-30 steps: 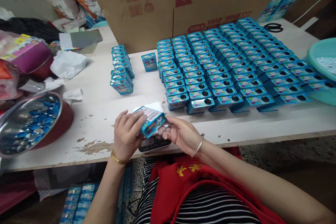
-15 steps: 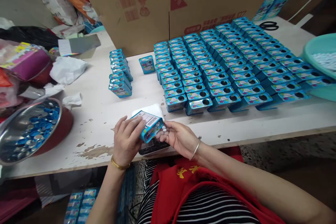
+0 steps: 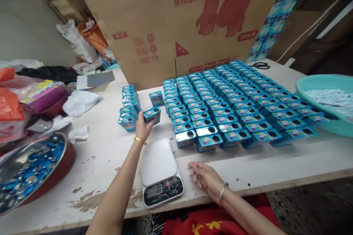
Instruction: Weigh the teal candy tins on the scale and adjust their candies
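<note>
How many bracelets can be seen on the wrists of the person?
2. A gold bracelet is on the left wrist, just behind the left hand holding a blue tin. A silver bracelet is on the right wrist, behind the right hand near the scale.

the scale's display [image 3: 158, 189] reads too small, and the metal bowl [image 3: 16, 191] is cut off at left.

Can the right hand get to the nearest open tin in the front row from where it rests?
Probably yes: the right hand lies on bare table just before the front-row tin, with nothing between them.
</note>
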A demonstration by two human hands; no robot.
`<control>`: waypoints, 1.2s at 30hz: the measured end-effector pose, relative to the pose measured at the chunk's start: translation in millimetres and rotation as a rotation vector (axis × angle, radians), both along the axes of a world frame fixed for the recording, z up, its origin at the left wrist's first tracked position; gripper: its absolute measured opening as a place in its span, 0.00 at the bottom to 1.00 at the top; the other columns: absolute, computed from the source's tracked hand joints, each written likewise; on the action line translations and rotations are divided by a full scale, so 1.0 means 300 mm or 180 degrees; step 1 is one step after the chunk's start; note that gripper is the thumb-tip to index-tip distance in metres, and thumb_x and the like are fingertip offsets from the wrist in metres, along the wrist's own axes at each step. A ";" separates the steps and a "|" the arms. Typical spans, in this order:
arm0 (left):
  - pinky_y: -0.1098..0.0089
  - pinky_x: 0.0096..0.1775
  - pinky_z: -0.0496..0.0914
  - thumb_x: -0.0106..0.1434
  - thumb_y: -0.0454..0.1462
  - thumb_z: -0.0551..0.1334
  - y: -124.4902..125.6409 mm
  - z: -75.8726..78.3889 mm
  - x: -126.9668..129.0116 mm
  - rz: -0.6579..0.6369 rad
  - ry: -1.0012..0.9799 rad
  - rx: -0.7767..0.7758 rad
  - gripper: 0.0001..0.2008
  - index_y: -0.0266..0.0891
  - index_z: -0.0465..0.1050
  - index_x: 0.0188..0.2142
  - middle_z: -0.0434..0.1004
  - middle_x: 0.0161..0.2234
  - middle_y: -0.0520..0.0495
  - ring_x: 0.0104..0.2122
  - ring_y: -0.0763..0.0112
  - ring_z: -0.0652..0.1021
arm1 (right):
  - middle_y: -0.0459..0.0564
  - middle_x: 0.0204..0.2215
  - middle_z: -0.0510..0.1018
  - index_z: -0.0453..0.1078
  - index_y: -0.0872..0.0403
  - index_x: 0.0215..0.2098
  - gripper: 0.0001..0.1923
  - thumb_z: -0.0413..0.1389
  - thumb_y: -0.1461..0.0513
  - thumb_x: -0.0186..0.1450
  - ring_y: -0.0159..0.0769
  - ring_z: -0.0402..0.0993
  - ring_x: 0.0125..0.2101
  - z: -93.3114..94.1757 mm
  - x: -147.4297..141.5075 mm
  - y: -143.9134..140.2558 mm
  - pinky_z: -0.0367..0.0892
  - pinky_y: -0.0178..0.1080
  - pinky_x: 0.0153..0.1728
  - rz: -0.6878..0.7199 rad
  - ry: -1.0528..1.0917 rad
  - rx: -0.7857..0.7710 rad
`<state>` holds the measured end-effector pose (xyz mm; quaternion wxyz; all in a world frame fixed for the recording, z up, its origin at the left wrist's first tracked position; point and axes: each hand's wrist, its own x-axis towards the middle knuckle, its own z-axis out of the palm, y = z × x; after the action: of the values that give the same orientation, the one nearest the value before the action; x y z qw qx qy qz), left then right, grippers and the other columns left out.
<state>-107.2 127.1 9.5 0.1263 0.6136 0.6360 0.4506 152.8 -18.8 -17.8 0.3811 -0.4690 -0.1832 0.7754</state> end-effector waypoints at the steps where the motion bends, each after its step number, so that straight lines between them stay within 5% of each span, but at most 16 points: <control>1: 0.67 0.37 0.70 0.51 0.41 0.68 0.077 -0.011 -0.008 -0.0035 0.0031 -0.0025 0.22 0.39 0.63 0.43 0.72 0.34 0.49 0.33 0.67 0.75 | 0.46 0.20 0.71 0.71 0.59 0.31 0.22 0.68 0.53 0.46 0.23 0.62 0.14 -0.018 0.008 -0.007 0.50 0.25 0.11 -0.0029 -0.0041 0.0006; 5: 0.65 0.38 0.70 0.50 0.37 0.68 0.307 -0.048 -0.012 -0.0103 0.0170 -0.0042 0.20 0.37 0.63 0.40 0.73 0.33 0.47 0.34 0.65 0.75 | 0.48 0.21 0.71 0.72 0.59 0.31 0.26 0.67 0.48 0.46 0.23 0.61 0.15 -0.042 0.016 -0.025 0.48 0.25 0.13 0.0005 0.0020 0.0065; 9: 0.55 0.50 0.66 0.51 0.34 0.66 0.358 -0.039 0.004 0.0119 0.0426 0.0123 0.25 0.33 0.62 0.48 0.69 0.45 0.35 0.47 0.56 0.72 | 0.48 0.23 0.72 0.73 0.57 0.32 0.22 0.66 0.49 0.49 0.24 0.62 0.16 -0.041 0.018 -0.026 0.47 0.27 0.14 0.0036 0.0107 0.0012; 14: 0.55 0.58 0.57 0.58 0.39 0.61 0.142 0.050 -0.044 0.0070 0.1050 0.0380 0.22 0.37 0.62 0.52 0.63 0.53 0.36 0.56 0.56 0.64 | 0.47 0.23 0.73 0.72 0.57 0.35 0.18 0.65 0.53 0.51 0.24 0.62 0.18 -0.046 0.039 -0.029 0.49 0.27 0.16 0.0188 0.0223 -0.0144; 18: 0.49 0.57 0.55 0.59 0.46 0.61 -0.074 0.081 -0.156 0.0735 0.2276 0.0150 0.17 0.40 0.68 0.45 0.64 0.53 0.37 0.56 0.51 0.63 | 0.47 0.23 0.73 0.71 0.58 0.36 0.22 0.65 0.52 0.50 0.24 0.62 0.18 -0.051 0.050 -0.029 0.50 0.27 0.16 0.0321 0.0215 -0.0165; 24: 0.44 0.60 0.44 0.63 0.37 0.55 -0.135 0.056 -0.253 0.0533 0.3198 -0.0416 0.08 0.41 0.70 0.41 0.63 0.58 0.40 0.61 0.51 0.58 | 0.47 0.23 0.73 0.71 0.58 0.34 0.22 0.66 0.52 0.48 0.24 0.63 0.18 -0.058 0.056 -0.026 0.50 0.27 0.15 0.0290 0.0234 0.0022; 27: 0.43 0.61 0.43 0.65 0.35 0.53 -0.139 0.110 -0.226 0.0146 0.3433 -0.0560 0.08 0.40 0.69 0.39 0.70 0.49 0.41 0.55 0.54 0.67 | 0.48 0.24 0.73 0.71 0.59 0.33 0.21 0.66 0.53 0.48 0.25 0.65 0.18 -0.060 0.064 -0.026 0.50 0.27 0.15 0.0238 0.0232 0.0160; 30: 0.47 0.58 0.54 0.66 0.36 0.51 -0.197 0.221 -0.153 -0.0151 0.3625 -0.0634 0.09 0.38 0.68 0.39 0.72 0.44 0.41 0.44 0.59 0.73 | 0.48 0.24 0.74 0.70 0.59 0.33 0.19 0.65 0.55 0.49 0.25 0.66 0.18 -0.063 0.074 -0.026 0.52 0.27 0.15 0.0239 0.0258 0.0220; 32: 0.57 0.48 0.66 0.66 0.38 0.52 -0.259 0.300 -0.081 -0.0472 0.3681 -0.0677 0.09 0.37 0.68 0.38 0.71 0.41 0.41 0.40 0.60 0.73 | 0.48 0.24 0.74 0.70 0.59 0.32 0.18 0.65 0.56 0.49 0.26 0.67 0.18 -0.066 0.079 -0.026 0.52 0.28 0.15 0.0266 0.0283 0.0249; 36: 0.65 0.36 0.67 0.66 0.40 0.54 -0.374 0.383 0.078 -0.0990 0.3628 -0.0851 0.08 0.38 0.67 0.38 0.70 0.41 0.42 0.37 0.63 0.73 | 0.48 0.23 0.74 0.70 0.59 0.32 0.16 0.64 0.57 0.50 0.26 0.67 0.18 -0.074 0.085 -0.029 0.53 0.28 0.15 0.0315 0.0319 0.0288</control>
<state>-83.9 15.0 124.3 -0.0939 0.8229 0.5575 -0.0565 178.3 -27.4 -39.9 0.3718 -0.4023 -0.2216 0.8067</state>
